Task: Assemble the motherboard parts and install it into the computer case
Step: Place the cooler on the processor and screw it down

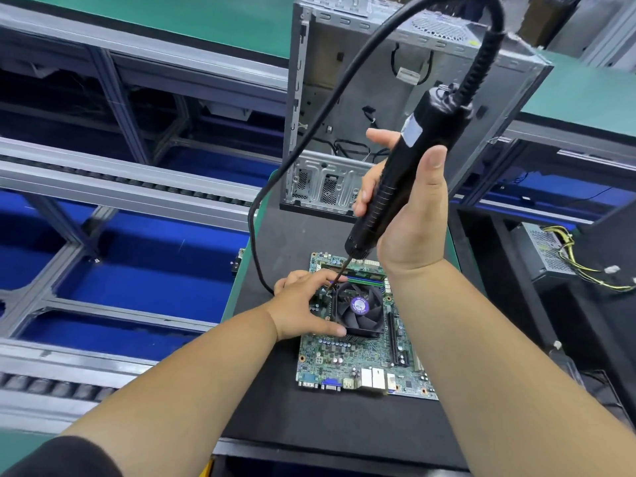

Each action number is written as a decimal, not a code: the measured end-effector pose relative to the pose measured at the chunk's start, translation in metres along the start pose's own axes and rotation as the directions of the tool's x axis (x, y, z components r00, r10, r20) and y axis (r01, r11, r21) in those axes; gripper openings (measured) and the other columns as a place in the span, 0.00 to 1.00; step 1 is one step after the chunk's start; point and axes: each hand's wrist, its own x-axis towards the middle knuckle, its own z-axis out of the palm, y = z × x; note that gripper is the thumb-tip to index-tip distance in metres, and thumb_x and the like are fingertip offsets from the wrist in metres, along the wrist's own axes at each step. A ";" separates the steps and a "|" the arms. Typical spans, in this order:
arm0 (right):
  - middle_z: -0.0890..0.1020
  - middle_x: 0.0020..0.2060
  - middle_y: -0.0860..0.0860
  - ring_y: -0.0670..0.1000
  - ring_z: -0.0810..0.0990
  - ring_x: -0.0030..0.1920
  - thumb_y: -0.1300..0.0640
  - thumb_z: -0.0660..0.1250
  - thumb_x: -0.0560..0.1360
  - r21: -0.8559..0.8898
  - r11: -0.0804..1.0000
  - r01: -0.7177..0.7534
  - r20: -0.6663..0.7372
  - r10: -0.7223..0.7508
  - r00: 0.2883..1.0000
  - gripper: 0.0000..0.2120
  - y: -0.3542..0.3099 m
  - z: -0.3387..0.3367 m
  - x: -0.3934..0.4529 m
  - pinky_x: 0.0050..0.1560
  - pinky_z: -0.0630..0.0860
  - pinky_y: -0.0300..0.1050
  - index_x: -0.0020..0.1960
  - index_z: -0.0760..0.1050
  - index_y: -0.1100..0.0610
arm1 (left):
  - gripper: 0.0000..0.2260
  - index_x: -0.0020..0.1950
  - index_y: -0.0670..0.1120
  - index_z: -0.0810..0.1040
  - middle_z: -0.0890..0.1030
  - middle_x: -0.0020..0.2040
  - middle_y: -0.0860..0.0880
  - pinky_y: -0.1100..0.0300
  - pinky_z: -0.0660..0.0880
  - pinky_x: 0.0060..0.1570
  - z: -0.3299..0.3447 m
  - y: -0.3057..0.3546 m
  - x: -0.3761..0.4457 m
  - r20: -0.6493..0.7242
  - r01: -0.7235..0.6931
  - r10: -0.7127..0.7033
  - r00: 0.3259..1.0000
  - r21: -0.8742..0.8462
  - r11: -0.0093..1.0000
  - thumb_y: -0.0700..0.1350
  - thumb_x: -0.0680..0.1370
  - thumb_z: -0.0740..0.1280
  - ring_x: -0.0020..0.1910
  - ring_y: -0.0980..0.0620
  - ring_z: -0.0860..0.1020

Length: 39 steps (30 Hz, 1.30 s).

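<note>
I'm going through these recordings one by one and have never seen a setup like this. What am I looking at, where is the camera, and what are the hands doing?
There is no robot here: the one picture comes from a camera worn on a person's head, looking forward and down at their own bare arms.

On the black mat lies a green motherboard with a black cooler fan mounted on it. Behind it stands an open grey computer case, still without the board.

The right hand has its grip around a black electric screwdriver, whose thick cable loops up and over. The bit's tip sits at the fan's far left corner. The left hand rests against the fan's left side, thumb at its near corner, steadying it.

To the left are grey conveyor rails.
</note>
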 end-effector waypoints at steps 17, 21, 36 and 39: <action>0.73 0.28 0.50 0.54 0.70 0.27 0.55 0.74 0.70 -0.208 0.976 -0.067 0.085 0.087 0.993 0.18 0.020 -0.008 0.020 0.33 0.71 0.47 0.58 0.76 0.59 | 0.34 0.59 0.75 0.64 0.58 0.66 0.59 0.49 0.58 0.70 0.010 -0.003 0.007 -0.060 -0.032 0.029 0.998 -0.053 0.998 0.67 0.56 0.74 0.69 0.49 0.56; 0.72 0.26 0.48 0.54 0.70 0.26 0.58 0.71 0.72 -0.254 0.964 -0.075 0.079 0.098 0.992 0.10 0.026 -0.005 0.030 0.33 0.71 0.46 0.53 0.75 0.54 | 0.34 0.59 0.76 0.65 0.58 0.65 0.62 0.49 0.59 0.72 0.010 -0.007 0.009 -0.044 -0.044 0.040 0.998 -0.088 0.995 0.66 0.57 0.74 0.70 0.52 0.57; 0.74 0.30 0.44 0.51 0.71 0.25 0.52 0.72 0.70 -0.279 0.960 -0.030 0.076 0.053 0.996 0.12 0.034 -0.004 0.035 0.30 0.72 0.44 0.49 0.70 0.51 | 0.35 0.61 0.75 0.65 0.59 0.64 0.63 0.49 0.60 0.72 0.010 -0.010 0.010 -0.039 -0.022 0.018 0.999 -0.097 0.995 0.66 0.57 0.75 0.69 0.52 0.58; 0.75 0.30 0.44 0.51 0.71 0.25 0.51 0.72 0.70 -0.287 0.958 -0.013 0.084 0.039 0.996 0.10 0.035 0.000 0.034 0.30 0.72 0.43 0.46 0.71 0.47 | 0.35 0.60 0.76 0.65 0.59 0.64 0.62 0.49 0.59 0.72 0.010 -0.010 0.010 -0.042 -0.023 0.020 0.999 -0.093 0.995 0.66 0.57 0.75 0.69 0.51 0.59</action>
